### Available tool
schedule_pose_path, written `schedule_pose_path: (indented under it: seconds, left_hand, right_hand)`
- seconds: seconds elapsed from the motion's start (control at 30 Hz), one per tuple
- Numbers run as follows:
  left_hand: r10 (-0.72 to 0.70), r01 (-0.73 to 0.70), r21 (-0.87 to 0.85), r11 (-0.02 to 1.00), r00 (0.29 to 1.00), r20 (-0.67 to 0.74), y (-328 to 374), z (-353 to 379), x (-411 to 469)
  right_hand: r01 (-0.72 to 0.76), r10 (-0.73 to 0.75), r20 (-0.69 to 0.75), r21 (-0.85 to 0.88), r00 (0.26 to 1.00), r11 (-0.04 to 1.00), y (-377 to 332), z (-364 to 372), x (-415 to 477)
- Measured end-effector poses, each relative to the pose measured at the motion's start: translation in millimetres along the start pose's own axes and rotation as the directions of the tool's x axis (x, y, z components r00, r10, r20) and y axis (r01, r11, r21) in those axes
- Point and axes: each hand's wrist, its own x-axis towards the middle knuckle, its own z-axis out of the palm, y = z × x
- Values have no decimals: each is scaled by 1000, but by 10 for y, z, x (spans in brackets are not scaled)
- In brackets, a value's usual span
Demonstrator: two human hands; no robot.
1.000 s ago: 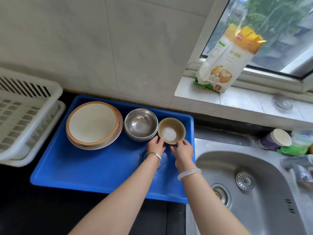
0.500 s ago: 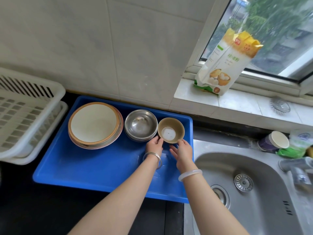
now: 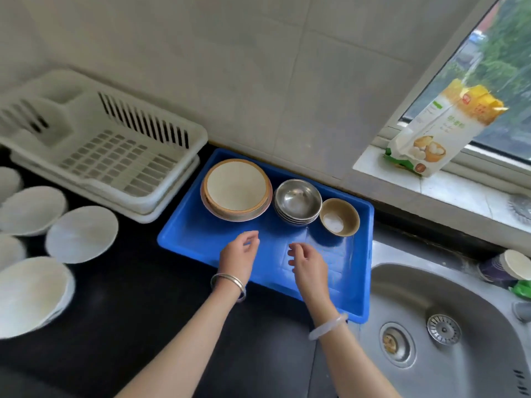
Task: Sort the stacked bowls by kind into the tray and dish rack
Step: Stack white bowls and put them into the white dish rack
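Note:
A blue tray (image 3: pixel 201 239) lies on the dark counter against the wall. In its far part stand a stack of wide brown-rimmed plates (image 3: pixel 236 189), a stack of steel bowls (image 3: pixel 297 201) and a small brown bowl (image 3: pixel 339 216) at the right. My left hand (image 3: pixel 240 254) and my right hand (image 3: pixel 307 261) hover over the tray's near part, both with fingers loosely apart and holding nothing. A white dish rack (image 3: pixel 115 156) stands left of the tray. Several white bowls (image 3: pixel 82 234) sit on the counter at the far left, blurred.
A steel sink (image 3: pixel 448 334) lies right of the tray. A flour bag (image 3: pixel 442 130) leans on the window sill. Cups (image 3: pixel 505 265) and a green item stand at the sink's far right edge.
Both hands have let go of the small brown bowl and drawn back toward me. The view has swung left, bringing the white bowls into sight.

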Motion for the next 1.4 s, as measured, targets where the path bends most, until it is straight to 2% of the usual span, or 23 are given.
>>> schedule_pose_path:
  seconds: [0.13, 0.2, 0.37, 0.53, 0.63, 0.7, 0.77, 0.83, 0.9, 0.97, 1.03, 1.17, 1.3, 1.4]
  left_hand:
    - [12, -12, 1, 1000, 978, -208, -293, -762, -317]
    - [15, 15, 87, 996, 943, -333, -482, -1107, -448]
    - [25, 134, 216, 967, 798, -603, -964, -1822, -681]
    - [-90, 334, 164, 928, 629, -772, -1319, -2300, -759]
    - [-182, 366, 73, 928, 614, -768, -1508, -2492, -776]
    - [-283, 310, -99, 946, 632, -721, -1595, -2573, -766]
    - [-386, 237, -306, 922, 634, -670, -1630, -2613, -755]
    - [-462, 201, -440, 875, 618, -636, -1638, -2638, -753]
    - [-504, 203, -494, 845, 610, -611, -1671, -2672, -744]
    - [-501, 190, -508, 840, 629, -594, -1716, -2698, -736]
    - [-490, 154, -532, 833, 650, -580, -1754, -2703, -737]
    - [-501, 107, -593, 798, 665, -554, -1834, -2732, -741]
    - [-514, 40, -673, 738, 680, -523, -1873, -2754, -745]
    - [-479, 51, -639, 767, 708, -519, -1890, -2773, -746]
  right_hand:
    - [134, -120, 180, -71, 976, 988, -270, 613, -329]
    - [197, -155, 305, -110, 940, 974, -393, 960, -466]
    - [311, -149, 563, -203, 813, 928, -658, 1828, -704]
    - [380, -108, 644, -299, 757, 875, -935, 2474, -783]
    - [436, -104, 650, -374, 753, 818, -1051, 2747, -781]
    - [431, -111, 641, -369, 759, 823, -1079, 2876, -770]
    - [378, -91, 612, -359, 786, 854, -1084, 2977, -743]
    - [267, -33, 576, -326, 817, 907, -1068, 3063, -704]
    - [63, 64, 563, -204, 824, 977, -1047, 3147, -668]
    - [-140, 140, 572, -45, 808, 989, -1061, 3196, -653]
    - [-225, 171, 555, 29, 814, 974, -1098, 3186, -638]
    - [-195, 118, 523, 94, 844, 976, -1178, 3060, -655]
    - [-22, -39, 531, 108, 847, 994, -1325, 2870, -753]
    - [75, -92, 572, 52, 815, 996, -1434, 2771, -907]
